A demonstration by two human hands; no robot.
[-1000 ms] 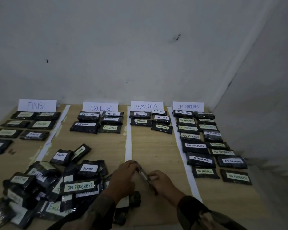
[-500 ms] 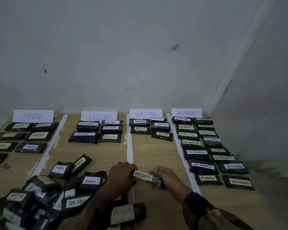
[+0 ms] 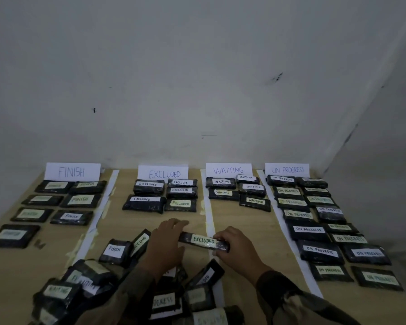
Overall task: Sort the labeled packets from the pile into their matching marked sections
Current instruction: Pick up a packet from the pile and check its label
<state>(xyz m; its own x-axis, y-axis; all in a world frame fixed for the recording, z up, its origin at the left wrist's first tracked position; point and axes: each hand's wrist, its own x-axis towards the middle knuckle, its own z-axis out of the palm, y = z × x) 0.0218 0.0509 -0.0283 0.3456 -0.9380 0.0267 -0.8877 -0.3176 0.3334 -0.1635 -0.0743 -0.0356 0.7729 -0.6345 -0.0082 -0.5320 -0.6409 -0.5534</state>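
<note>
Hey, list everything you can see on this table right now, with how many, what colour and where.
held packet: one, black with pale EXCLUDED label, between both hands
pile: many black labelled packets, too overlapped to count, near left
FINISH packets: seven, black, far-left section
EXCLUDED packets: five, black, second section
WAITING packets: five, black, third section
ON PROGRESS packets: about fifteen, black, right section
signs: four, white, along the wall
tape strips: three, white, between sections
table: one, light wood, under everything
left hand: grips packet's left end
right hand: grips packet's right end
</note>
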